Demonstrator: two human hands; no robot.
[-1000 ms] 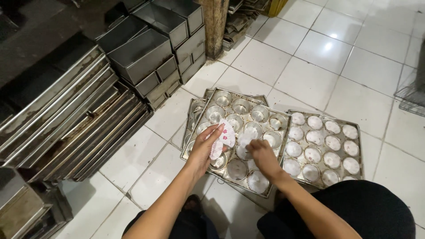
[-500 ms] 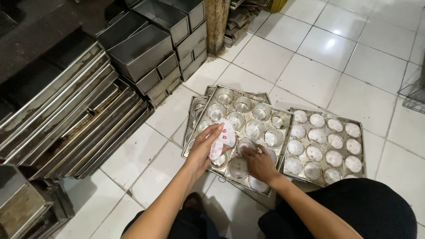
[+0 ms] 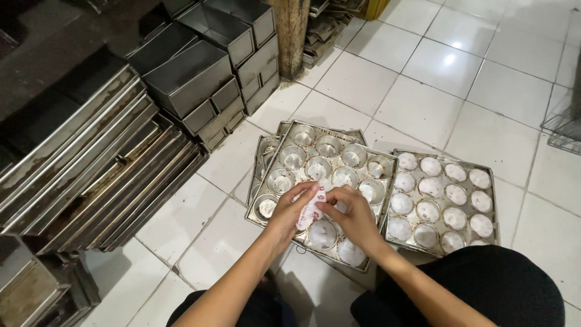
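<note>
The person is part-way through lining a muffin tray (image 3: 284,158) on the tiled floor (image 3: 423,79) with paper cups. The left hand (image 3: 289,209) is closed around a stack of paper liners (image 3: 311,209), held just above the tray's near edge. The right hand (image 3: 351,212) pinches the top of that stack with its fingertips, apparently peeling one liner free. Placing it calls for an empty cup; the nearest ones already look lined. Beside it, the right-hand tray (image 3: 491,200) is fully lined.
</note>
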